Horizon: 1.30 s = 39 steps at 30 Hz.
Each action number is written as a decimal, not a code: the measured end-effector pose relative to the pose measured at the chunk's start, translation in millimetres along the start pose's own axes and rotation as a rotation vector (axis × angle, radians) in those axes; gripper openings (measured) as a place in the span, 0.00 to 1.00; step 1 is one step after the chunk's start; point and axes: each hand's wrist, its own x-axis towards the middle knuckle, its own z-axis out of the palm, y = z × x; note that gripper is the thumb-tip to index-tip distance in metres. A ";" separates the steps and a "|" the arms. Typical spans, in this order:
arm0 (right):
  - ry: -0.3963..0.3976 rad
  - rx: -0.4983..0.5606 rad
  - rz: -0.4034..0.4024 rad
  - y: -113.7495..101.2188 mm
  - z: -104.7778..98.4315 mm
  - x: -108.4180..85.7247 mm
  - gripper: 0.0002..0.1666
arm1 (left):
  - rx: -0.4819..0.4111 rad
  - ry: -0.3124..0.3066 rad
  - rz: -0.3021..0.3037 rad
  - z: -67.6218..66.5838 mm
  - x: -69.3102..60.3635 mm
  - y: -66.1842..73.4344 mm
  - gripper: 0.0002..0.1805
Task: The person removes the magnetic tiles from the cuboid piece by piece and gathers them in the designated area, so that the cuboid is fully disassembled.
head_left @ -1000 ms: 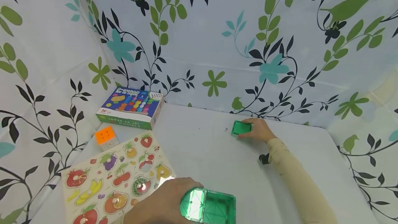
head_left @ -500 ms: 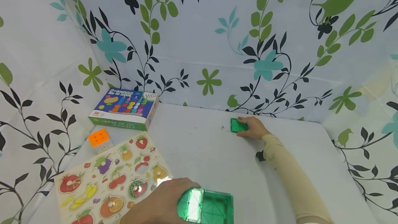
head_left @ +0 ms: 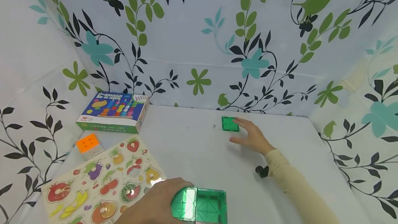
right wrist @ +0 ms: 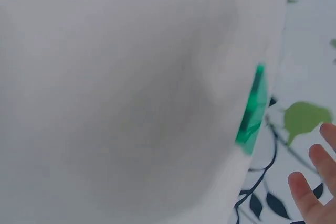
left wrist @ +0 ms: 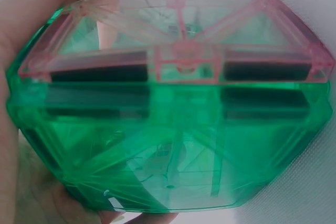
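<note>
My left hand [head_left: 155, 201] grips a hollow build of translucent green magnetic tiles [head_left: 211, 205] at the near edge of the head view. In the left wrist view, a pink tile [left wrist: 236, 27] lies against a green tile [left wrist: 178, 129] of this build, edge to edge, with fingers around the left side. Toward the back of the table, a square green magnetic tile [head_left: 228, 123] lies by itself. My right hand [head_left: 253, 137] is just to the right of it, fingers spread, with nothing held. The right wrist view has that tile [right wrist: 253, 111] apart from the fingertips [right wrist: 299, 182].
A fruit puzzle board [head_left: 149, 160] lies at the left on the white table [head_left: 186, 148]. Behind it are an orange-topped puzzle cube [head_left: 88, 144] and a bead game box [head_left: 113, 110]. A small black object [head_left: 262, 171] sits by the right sleeve. Patterned cloth [head_left: 186, 54] hangs behind.
My right hand has let go of the green tile and drawn back to the right and nearer. The tile stays on the table. My left hand still holds the build; the head view has shifted.
</note>
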 end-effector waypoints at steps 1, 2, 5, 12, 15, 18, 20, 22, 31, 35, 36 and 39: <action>0.013 0.023 -0.014 -7.3 1.0 -8.7 0.48 | 0.004 0.005 -0.005 -0.7 -0.8 0.1 0.41; 0.025 0.043 -0.033 -14.5 2.6 -17.3 0.48 | 0.006 0.006 -0.015 -1.5 -1.6 0.4 0.41; 0.037 0.100 -0.094 -36.5 8.4 -43.8 0.47 | 0.009 0.006 -0.037 -4.1 -3.0 0.3 0.41; -0.018 0.250 -0.256 -73.0 29.6 -104.9 0.47 | 0.046 0.011 -0.044 -5.5 -5.0 -2.9 0.42; -0.056 0.317 -0.310 -75.1 42.5 -130.2 0.48 | 0.065 0.021 -0.022 -5.1 -5.0 -4.5 0.42; -0.086 0.375 -0.322 -75.7 53.7 -152.6 0.51 | 0.078 0.037 0.007 -4.3 -5.1 -6.1 0.41; -0.102 0.411 -0.309 -76.6 59.5 -164.3 0.53 | 0.083 0.048 0.024 -3.9 -5.0 -7.0 0.41; -0.102 0.434 -0.294 -77.6 64.4 -173.1 0.54 | 0.080 0.052 0.031 -3.5 -4.7 -7.2 0.41; 0.006 0.447 -0.318 -80.1 78.9 -181.9 0.55 | 0.103 0.055 0.010 -2.2 -3.5 -2.9 0.41; 0.035 0.432 -0.325 -79.4 79.0 -183.2 0.55 | 0.093 0.058 0.032 0.7 -3.6 -3.3 0.41; 0.040 0.429 -0.330 -79.0 78.7 -183.6 0.55 | 0.092 0.057 0.035 1.2 -3.4 -3.4 0.41; 0.048 0.429 -0.340 -77.5 78.3 -184.6 0.55 | 0.110 0.058 0.040 2.2 -3.3 -2.7 0.42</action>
